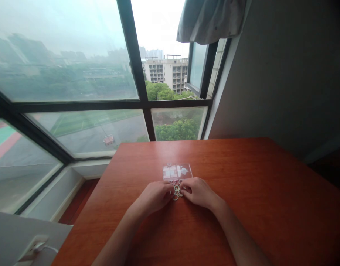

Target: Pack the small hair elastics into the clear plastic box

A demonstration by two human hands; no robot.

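Several small pale rings (176,197) lie in a loose cluster on the brown table (250,184); some look yellowish or pinkish, and they are too small to tell their exact kind. My left hand (159,194) rests at the left side of the cluster, its fingers bent together and the tips partly hidden. From the right, my right hand (199,190) reaches in with thumb and forefinger pinched at the edge of the rings. Whatever sits between the fingertips of either hand is too small to make out. Just behind the rings lies a clear flat case (177,171) with white printing.
A small shiny item (169,164) sits at the case's far edge. Beyond the table stand large windows with dark frames (84,107), one pane swung open. A grey curtain (211,22) hangs above. At the lower left is a wall socket (37,248) with a white plug.
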